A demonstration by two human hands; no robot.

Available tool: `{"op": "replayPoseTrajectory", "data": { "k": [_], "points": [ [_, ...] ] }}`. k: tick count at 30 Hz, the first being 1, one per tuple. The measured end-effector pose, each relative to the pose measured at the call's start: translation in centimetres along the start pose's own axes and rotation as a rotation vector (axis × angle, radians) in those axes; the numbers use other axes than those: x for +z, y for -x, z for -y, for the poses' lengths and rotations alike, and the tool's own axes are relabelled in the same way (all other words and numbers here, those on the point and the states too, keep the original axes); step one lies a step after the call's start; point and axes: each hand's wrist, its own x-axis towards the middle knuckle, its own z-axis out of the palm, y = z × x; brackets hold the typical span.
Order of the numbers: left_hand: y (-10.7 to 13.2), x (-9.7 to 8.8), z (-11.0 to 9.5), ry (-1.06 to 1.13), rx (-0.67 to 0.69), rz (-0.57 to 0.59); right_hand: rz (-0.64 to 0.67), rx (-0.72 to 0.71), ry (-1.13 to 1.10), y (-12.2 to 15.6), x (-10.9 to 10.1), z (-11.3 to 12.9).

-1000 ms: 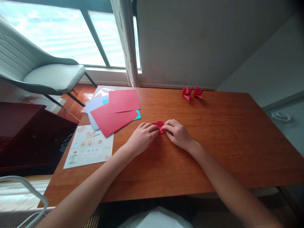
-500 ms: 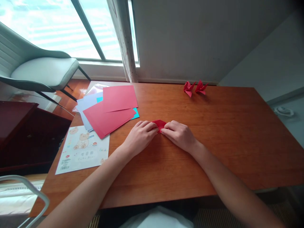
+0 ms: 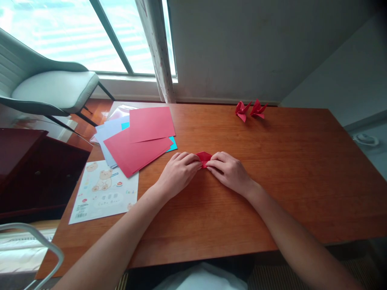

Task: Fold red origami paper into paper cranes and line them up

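Note:
A small piece of folded red paper [image 3: 204, 158] is at the middle of the wooden table, between my two hands. My left hand [image 3: 183, 167] has its fingers closed on the paper's left side. From the right, my right hand [image 3: 227, 168] pinches the other side between thumb and fingers. Both hands rest low over the tabletop, and their fingers hide much of the paper's edges. Two folded red paper cranes [image 3: 249, 110] stand side by side near the table's far edge.
Left of my hands lie red paper sheets [image 3: 152, 125] over pale and blue ones. A white sheet with a bear print [image 3: 104, 191] lies nearer to me. Beyond the wooden table [image 3: 302, 173] are a grey chair [image 3: 54, 88] and a window.
The view has shifted slightly. Both hands keep their grip on the folded red paper, with only a tiny shift of the fingers.

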Motion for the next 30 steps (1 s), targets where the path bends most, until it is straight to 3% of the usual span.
{"op": "replayPoseTrajectory", "data": {
  "k": [7, 11, 16, 21, 25, 30],
  "points": [
    [0.3, 0.0, -0.2, -0.019, -0.003, -0.028, -0.011, 0.012, -0.070, 0.0, 0.0, -0.2],
    [0.5, 0.0, -0.1, -0.035, 0.010, -0.034, -0.114, 0.105, -0.141, -0.3, 0.2, -0.3],
    [0.7, -0.3, -0.2, -0.061, 0.050, -0.031, -0.237, 0.213, 0.026, -1.2, 0.7, -0.7],
    [1.0, -0.8, -0.5, -0.057, 0.131, -0.019, -0.202, 0.186, 0.008, -1.6, 0.8, -0.7],
    [1.2, -1.3, -0.1, -0.068, 0.060, -0.145, -0.192, 0.181, -0.015, -1.5, 0.7, -0.5],
    [1.4, -2.1, 0.8, -0.048, -0.182, -0.367, -0.191, 0.176, -0.009, -1.4, 0.7, -0.6]
  ]
}}
